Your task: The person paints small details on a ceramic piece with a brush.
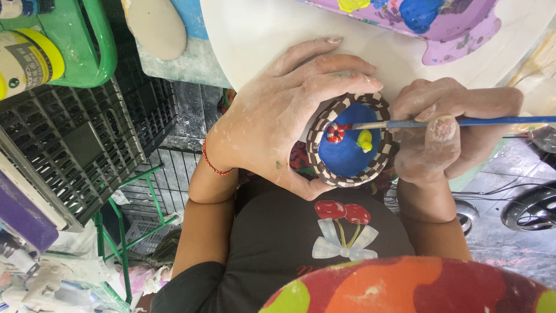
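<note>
Bowl [347, 152], blue inside with checkered rim, held over lap below worktop [260, 35] edge. Left hand [284, 110] curls round its left side, fingers arched over rim, thumb beneath. Right hand [446, 133] pinches brush [452, 122], held level, tip at red flower [335, 133] inside bowl.

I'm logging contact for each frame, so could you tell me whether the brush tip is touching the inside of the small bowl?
Touching: in the head view the paintbrush tip meets the red-and-white flower painted inside the blue bowl.
</note>
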